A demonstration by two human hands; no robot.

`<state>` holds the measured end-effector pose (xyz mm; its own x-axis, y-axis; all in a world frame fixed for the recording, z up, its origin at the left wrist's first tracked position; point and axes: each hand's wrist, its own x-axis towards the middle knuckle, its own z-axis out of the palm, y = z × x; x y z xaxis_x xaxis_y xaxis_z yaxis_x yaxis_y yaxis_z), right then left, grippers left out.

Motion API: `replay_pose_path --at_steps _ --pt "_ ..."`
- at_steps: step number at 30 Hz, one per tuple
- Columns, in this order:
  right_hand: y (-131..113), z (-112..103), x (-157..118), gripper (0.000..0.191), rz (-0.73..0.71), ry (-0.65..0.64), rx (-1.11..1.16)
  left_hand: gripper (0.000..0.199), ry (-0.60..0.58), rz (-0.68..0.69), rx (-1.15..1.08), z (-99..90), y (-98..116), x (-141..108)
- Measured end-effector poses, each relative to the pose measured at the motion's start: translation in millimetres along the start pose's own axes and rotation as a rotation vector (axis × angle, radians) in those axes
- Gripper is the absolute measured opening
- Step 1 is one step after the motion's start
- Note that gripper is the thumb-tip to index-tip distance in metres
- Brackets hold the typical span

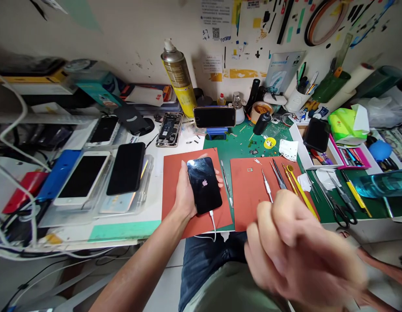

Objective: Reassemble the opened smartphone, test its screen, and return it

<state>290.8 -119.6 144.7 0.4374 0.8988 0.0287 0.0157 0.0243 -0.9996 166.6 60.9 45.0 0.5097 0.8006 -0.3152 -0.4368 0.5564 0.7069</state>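
Note:
My left hand (185,190) holds a black smartphone (205,182) over the left reddish-brown mat (171,173). The phone's screen is dark with a small pinkish apple logo, and a white cable (214,223) is plugged into its lower end. Close to the camera, my right hand (292,242) is raised with curled fingers, slightly blurred; whether anything is inside it is hidden. Beyond it on the right mat (246,195) lie a metal tool (266,186), tweezers (279,175) and a yellow tool (300,186). Between the mats rests a metal spudger (226,182).
Several phones lie at left, including a white one (83,177) and a black one (125,169). An opened phone (169,130), a spray can (179,78) and a propped phone (214,117) stand behind. Scissors (342,214) and a blue bottle (383,184) are at right.

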Motion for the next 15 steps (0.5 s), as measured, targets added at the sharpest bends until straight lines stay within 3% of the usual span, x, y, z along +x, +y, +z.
replay_pose_path --at_steps 2,4,7,10,15 --pt "34 5 5 0.043 -0.037 0.119 0.099 0.072 0.008 -0.002 0.013 2.8 1 -1" --pt "74 5 9 0.043 -0.166 0.252 -0.126 0.074 0.01 -0.019 0.016 4.5 2 -2" --pt "118 -2 11 0.041 -0.316 0.194 -0.37 0.075 -0.001 -0.023 0.02 4.2 2 -2" --pt "132 -6 12 0.039 -0.343 0.145 -0.395 0.074 -0.017 -0.014 0.016 2.1 1 -2" --pt "131 -3 12 0.043 -0.385 0.133 -0.448 0.074 -0.036 -0.008 -0.003 -0.2 0 -1"
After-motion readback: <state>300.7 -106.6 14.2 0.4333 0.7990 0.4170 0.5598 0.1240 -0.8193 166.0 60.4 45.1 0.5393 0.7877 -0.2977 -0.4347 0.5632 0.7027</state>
